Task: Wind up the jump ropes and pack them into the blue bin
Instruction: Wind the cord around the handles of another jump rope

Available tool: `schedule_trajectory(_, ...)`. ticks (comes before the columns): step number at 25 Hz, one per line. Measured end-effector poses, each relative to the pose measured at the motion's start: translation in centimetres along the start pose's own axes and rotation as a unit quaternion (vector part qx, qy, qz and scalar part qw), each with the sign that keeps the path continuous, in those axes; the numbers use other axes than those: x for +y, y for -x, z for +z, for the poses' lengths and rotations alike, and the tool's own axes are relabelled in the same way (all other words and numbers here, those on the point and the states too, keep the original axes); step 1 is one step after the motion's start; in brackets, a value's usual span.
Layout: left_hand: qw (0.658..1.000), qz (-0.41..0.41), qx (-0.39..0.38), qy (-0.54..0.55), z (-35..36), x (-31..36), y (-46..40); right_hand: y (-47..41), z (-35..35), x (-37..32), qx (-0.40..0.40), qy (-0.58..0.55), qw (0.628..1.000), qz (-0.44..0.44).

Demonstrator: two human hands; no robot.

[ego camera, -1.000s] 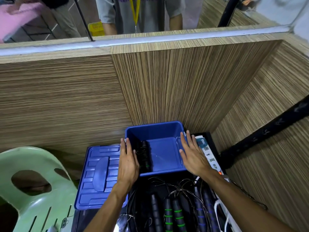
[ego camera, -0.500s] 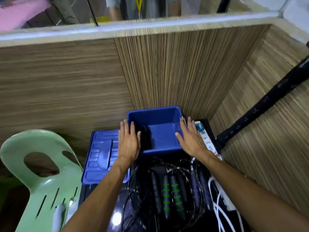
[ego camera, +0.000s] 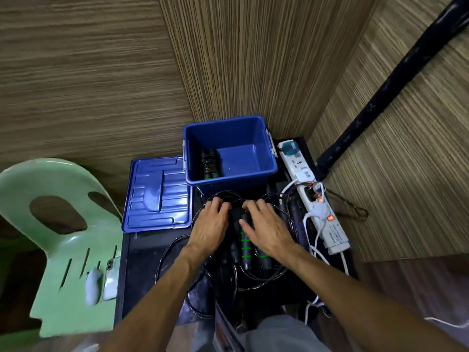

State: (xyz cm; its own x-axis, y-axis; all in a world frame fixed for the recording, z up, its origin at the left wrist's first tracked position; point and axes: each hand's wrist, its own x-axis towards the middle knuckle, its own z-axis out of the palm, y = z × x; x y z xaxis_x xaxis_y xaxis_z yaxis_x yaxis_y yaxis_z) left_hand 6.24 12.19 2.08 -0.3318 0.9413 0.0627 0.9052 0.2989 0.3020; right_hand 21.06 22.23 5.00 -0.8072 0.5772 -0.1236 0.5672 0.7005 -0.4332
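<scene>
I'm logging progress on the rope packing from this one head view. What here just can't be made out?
- Whether the left hand or right hand actually grips a rope: their fingertips are hidden behind the hands' own backs.
- How many loose jump ropes remain: hands and tangled cords cover them.
- Contents of the blue bin beyond the wound rope: its near wall hides some floor.

Striped wood-grain walls (ego camera: 253, 59) meet in corner; green plastic chair (ego camera: 50, 199) left.

Wood-panelled booth (ego camera: 248, 59), power strips (ego camera: 314, 199)
</scene>
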Motion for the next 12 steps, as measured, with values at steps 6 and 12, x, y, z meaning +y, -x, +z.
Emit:
schedule_trajectory(6, 0.986, -0.108, -0.087, 0.087, 1.1, -1.8, 4.3, 1.6, 3.7, -4.3, -0.159, -0.042, 0.984, 0.064)
schedule_trajectory(12, 0.972, -0.147, -0.152, 0.105, 0.8, -2.2, 4.0, 1.2, 6.4, -7.4, -0.205, 0.015, 0.967, 0.149)
